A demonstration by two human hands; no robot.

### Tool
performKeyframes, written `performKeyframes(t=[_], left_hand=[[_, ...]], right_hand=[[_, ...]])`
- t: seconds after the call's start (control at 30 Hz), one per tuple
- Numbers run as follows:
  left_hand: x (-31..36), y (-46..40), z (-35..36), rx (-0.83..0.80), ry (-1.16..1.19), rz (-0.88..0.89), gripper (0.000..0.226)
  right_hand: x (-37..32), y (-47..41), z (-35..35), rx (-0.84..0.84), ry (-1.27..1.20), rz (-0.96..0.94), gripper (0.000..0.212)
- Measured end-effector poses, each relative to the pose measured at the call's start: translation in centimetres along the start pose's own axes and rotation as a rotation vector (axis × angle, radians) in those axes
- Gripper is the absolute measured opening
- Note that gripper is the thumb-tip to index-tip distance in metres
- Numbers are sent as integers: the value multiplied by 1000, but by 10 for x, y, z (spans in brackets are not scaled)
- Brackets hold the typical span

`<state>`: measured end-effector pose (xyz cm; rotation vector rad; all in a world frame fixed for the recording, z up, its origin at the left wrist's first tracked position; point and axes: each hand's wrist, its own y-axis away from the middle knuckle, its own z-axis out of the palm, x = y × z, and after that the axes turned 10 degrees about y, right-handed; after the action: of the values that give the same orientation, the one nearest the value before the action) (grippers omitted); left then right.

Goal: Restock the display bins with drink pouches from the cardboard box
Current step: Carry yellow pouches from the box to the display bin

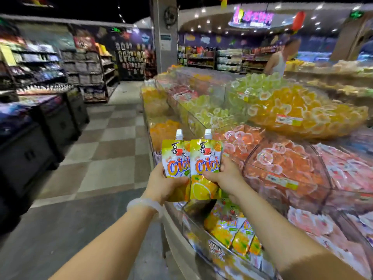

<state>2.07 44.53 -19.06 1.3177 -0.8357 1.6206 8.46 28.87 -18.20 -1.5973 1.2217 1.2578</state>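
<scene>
Two yellow-orange drink pouches with white screw caps stand upright side by side in front of me. My left hand (pixel 163 183) grips the left pouch (pixel 175 158) by its lower half. My right hand (pixel 224 174) grips the right pouch (pixel 203 168), thumb across its front. Both are held above the near clear display bin (pixel 187 223), where several more yellow-orange pouches (pixel 232 229) lie. The cardboard box is not in view.
Clear acrylic bins of jelly cups, orange (pixel 282 162), yellow (pixel 302 112) and green (pixel 260 83), fill the curved counter to the right. A checkered aisle floor (pixel 113 142) runs left of it, with dark cabinets (pixel 40 128) beyond. A person (pixel 280 57) stands far behind the counter.
</scene>
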Motion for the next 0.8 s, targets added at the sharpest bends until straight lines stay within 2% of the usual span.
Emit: performKeyframes(t=[0.1, 0.17, 0.37, 0.5, 0.57, 0.67, 0.8], left_hand=[[-1, -37, -23, 16, -14, -22, 48], [-3, -67, -34, -7, -31, -21, 41], [5, -162, -41, -216, -116, -44, 34], [5, -216, -34, -351, -152, -65, 37], [-4, -237, -29, -407, -163, -86, 38], [-28, -256, -22, -495, -176, -134, 38], [-55, -274, -22, -519, -186, -177, 40]], right_hand=[[3, -35, 29, -4, -1, 10, 40], [6, -60, 45, 32, 23, 12, 41], [4, -121, 71, 223, 9, 52, 42], [4, -147, 72, 390, 9, 87, 32], [9, -155, 69, 485, 87, 121, 26], [22, -157, 63, 590, 146, 208, 36], [44, -167, 56, 638, 135, 295, 44]])
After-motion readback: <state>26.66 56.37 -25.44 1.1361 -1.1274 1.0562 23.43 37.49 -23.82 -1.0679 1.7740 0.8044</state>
